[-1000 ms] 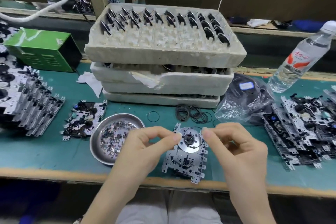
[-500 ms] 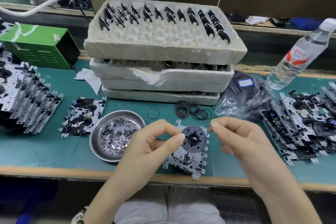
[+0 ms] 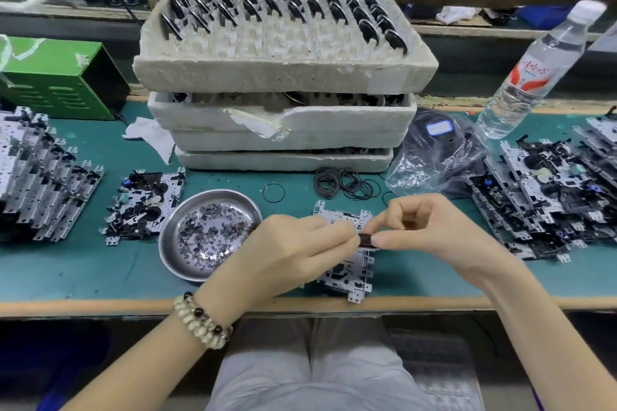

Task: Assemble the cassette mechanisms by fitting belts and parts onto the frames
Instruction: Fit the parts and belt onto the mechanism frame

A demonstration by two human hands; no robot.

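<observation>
Your left hand (image 3: pixel 293 250) and right hand (image 3: pixel 430 230) meet just right of the picture's centre, fingertips of both pinching a small dark flywheel (image 3: pixel 366 240) edge-on between them. It hangs over the metal frame (image 3: pixel 347 274), which lies at the green bench's (image 3: pixel 100 264) lower edge. Loose belts (image 3: pixel 347 183) lie just above, and a steel dish (image 3: pixel 173 260) of small rings (image 3: pixel 207 230) is to the left.

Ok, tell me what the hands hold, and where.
One dark disc, edge-on above the frame: the left hand pinches its left rim, the right hand its right rim.
</observation>
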